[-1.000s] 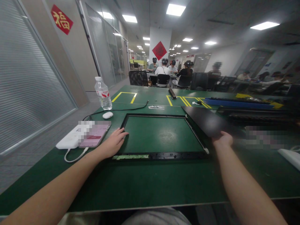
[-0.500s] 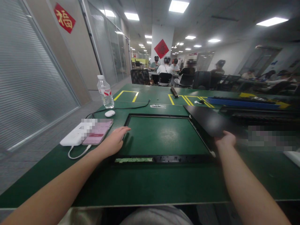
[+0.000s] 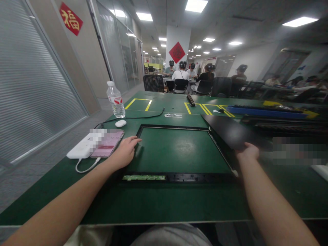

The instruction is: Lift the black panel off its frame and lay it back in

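A black rectangular frame lies flat on the green table, with a narrow green circuit strip along its near edge. My left hand rests on the frame's left side, fingers stretched out flat. A black panel is tilted up over the frame's right side. My right hand grips that panel at its near edge, fingers curled under it.
Left of the frame lie a phone, a white power bank with a cable, a white mouse and a water bottle. Black and blue trays stand at the right. Several people sit at tables behind.
Almost nothing has moved. The view has shifted slightly, and both hands stay where they were, the left on the frame, the right on the panel.
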Demonstrator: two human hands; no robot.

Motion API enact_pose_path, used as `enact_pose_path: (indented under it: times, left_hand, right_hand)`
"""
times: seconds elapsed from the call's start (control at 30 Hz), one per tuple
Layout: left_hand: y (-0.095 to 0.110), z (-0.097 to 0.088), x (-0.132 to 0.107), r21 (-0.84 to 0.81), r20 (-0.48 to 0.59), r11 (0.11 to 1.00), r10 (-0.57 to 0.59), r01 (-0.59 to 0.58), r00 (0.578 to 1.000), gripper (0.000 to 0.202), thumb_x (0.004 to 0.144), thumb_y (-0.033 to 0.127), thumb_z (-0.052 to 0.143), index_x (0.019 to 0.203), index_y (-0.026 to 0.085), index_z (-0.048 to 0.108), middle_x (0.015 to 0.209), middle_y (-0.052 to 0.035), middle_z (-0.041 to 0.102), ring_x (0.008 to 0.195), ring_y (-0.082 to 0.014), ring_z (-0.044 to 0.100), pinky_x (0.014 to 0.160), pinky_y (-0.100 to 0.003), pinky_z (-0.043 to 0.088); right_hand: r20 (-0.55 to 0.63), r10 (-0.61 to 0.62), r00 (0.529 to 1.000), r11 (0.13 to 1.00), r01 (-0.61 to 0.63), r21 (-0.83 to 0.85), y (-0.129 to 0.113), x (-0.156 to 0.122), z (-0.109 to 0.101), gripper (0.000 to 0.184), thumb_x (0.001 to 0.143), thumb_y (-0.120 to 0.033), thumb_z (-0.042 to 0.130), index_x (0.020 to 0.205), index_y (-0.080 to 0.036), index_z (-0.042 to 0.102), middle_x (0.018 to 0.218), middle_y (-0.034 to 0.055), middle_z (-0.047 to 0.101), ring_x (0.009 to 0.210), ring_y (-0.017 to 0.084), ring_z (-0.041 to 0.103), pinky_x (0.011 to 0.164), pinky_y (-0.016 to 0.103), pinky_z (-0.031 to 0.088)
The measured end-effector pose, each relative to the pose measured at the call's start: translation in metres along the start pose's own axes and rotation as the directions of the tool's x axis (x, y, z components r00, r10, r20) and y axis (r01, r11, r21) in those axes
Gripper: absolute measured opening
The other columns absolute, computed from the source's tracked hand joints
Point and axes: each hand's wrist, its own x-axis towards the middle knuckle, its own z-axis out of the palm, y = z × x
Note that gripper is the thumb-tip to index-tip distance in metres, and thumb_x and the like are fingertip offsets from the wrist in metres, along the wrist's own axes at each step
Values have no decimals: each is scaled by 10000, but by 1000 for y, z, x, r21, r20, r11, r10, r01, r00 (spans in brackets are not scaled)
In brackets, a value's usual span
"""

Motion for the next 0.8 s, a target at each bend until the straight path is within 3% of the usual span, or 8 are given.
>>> enact_pose_path:
  times: [0.2,0.5,0.8]
  left_hand:
    - [-3,2,1,-59,3,998,3,-3,1000,667,749,100,433,1397,96,595,1543,-185,483,1430,-346,462,1220,-517,334]
    - [0,2,2,-129,-50,991,-33,27,998,590,809,125,427,1365,100,621,1518,-196,500,1430,-335,470,1212,-511,340]
    - [-1,12,8,-248,-166,968,-70,27,984,474,689,51,439,1031,169,745,1431,-167,564,1375,-333,523,1191,-546,355]
  right_hand:
    - [-58,31,998,999,-31,12,-2,-8,2,233,710,1,493,851,-181,528,815,-10,560,661,109,580,624,228,566]
    - [-39,53,998,999,-52,16,-4,-12,3,241,680,3,494,832,-180,535,810,-11,573,691,112,586,653,223,562]
    - [-42,53,998,999,-53,12,-5,-13,2,207,736,-3,497,834,-177,550,810,-19,586,675,105,595,664,231,560]
